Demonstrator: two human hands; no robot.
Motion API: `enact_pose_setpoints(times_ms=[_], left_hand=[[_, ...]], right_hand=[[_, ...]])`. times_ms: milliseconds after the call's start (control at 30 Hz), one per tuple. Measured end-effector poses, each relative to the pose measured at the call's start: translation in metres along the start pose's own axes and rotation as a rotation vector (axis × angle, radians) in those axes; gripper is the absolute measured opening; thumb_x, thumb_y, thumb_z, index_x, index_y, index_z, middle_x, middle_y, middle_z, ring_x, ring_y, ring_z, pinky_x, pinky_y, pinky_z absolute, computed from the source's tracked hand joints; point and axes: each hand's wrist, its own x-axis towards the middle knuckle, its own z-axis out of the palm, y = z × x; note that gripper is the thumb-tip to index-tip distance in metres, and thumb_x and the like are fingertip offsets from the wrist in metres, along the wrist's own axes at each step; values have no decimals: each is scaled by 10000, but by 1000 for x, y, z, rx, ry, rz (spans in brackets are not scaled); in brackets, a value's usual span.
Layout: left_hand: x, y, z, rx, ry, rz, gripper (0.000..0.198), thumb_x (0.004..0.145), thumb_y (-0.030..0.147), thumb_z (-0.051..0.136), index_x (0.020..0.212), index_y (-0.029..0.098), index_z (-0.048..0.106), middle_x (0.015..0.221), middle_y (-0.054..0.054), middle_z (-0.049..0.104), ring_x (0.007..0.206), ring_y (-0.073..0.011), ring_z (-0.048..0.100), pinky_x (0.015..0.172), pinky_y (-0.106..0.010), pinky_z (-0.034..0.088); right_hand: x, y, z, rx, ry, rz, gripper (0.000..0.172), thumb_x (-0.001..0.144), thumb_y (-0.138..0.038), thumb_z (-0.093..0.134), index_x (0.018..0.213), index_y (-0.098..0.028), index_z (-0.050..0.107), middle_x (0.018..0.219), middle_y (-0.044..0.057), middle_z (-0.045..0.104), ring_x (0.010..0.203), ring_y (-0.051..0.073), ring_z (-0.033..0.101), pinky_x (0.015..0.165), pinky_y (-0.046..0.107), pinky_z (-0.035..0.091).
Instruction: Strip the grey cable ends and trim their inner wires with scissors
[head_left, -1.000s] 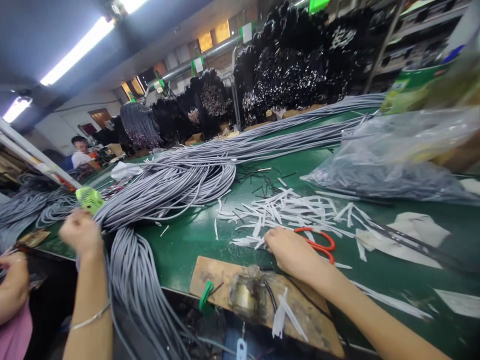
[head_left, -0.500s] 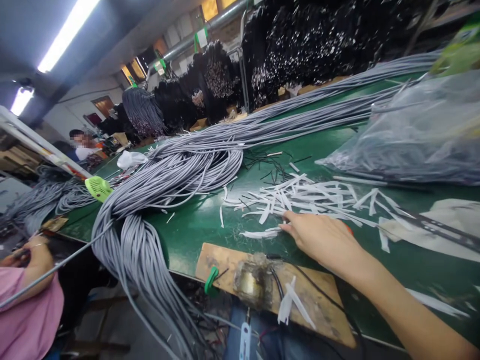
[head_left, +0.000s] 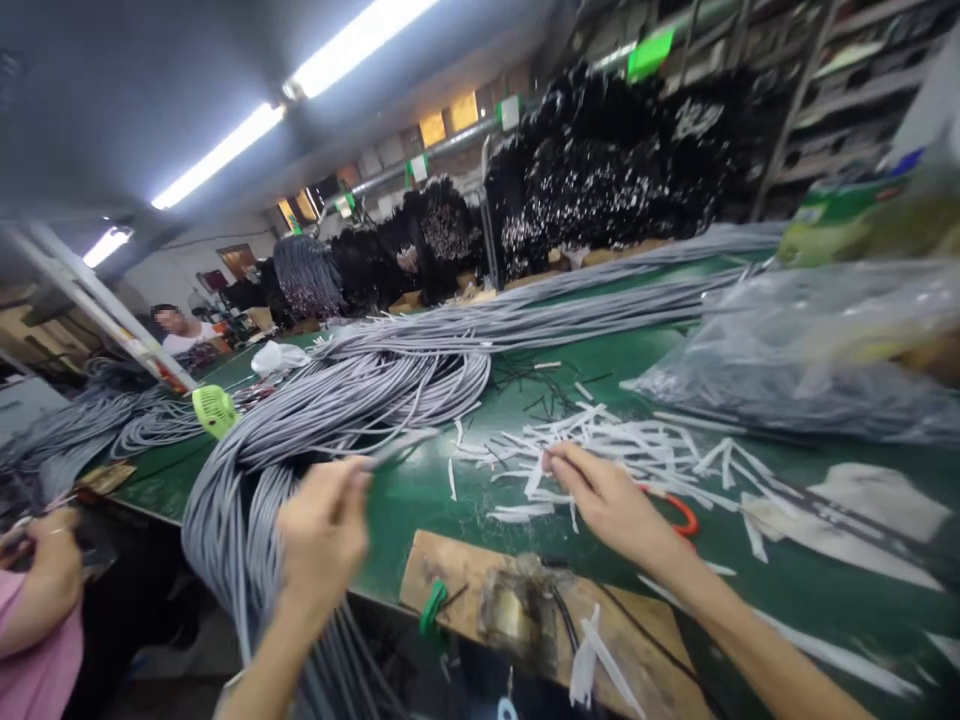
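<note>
My left hand, slightly blurred, is closed in front of the thick bundle of grey cables. A grey cable end sticks out of its fingers to the right. Over a loose heap of white strips on the green table, my right hand pinches a white strip between thumb and fingertips. Beside that wrist lie orange-handled scissors, partly covered by the hand. At the table's front edge is a wooden board bearing a small metal-centred block.
A clear plastic bag fills the right side of the green table. A light-green fan-like piece stands at the left. Another person in a pink sleeve works at the far left. Dark cable bundles hang behind.
My left hand has come into view with a grey cable end. My right hand has drawn slightly left and now holds a white strip. The camera view has tilted upward.
</note>
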Motion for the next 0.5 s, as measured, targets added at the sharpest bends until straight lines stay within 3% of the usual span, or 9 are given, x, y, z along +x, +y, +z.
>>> enact_pose_setpoints(times_ms=[100,200,300,400,500], left_hand=[[6,26,51,-280,-86,195,125,823,165,487,851,154,608,697,-21,622,545,-82,534,510,-182,431],[11,43,88,-426,-131,258,125,813,163,491,839,141,611,639,-24,605,464,-79,462,450,-191,382],[19,49,99,-446,-178,268,140,818,161,483,877,144,609,666,-32,609,486,-89,478,479,-201,400],[29,57,101,-447,-266,288,213,836,130,427,962,151,597,774,-62,628,647,-126,567,589,-220,457],[34,69,111,-488,-317,313,241,839,122,413,1001,144,590,803,-70,626,706,-135,581,627,-225,472]], right_hand=[[0,-3,0,262,49,29,284,773,-422,482,746,-160,590,517,-15,507,453,111,447,422,217,350],[-2,-8,-7,458,111,54,322,735,-453,529,743,-146,627,525,0,539,470,113,470,435,222,376],[-3,-12,-12,553,173,69,290,722,-431,559,713,-154,645,571,21,593,507,120,502,453,225,400],[-1,-12,-15,609,259,105,266,687,-415,611,739,-158,658,619,27,616,517,114,505,449,216,399],[2,-8,-16,667,378,177,296,660,-442,634,719,-152,644,571,7,570,421,72,408,373,195,321]])
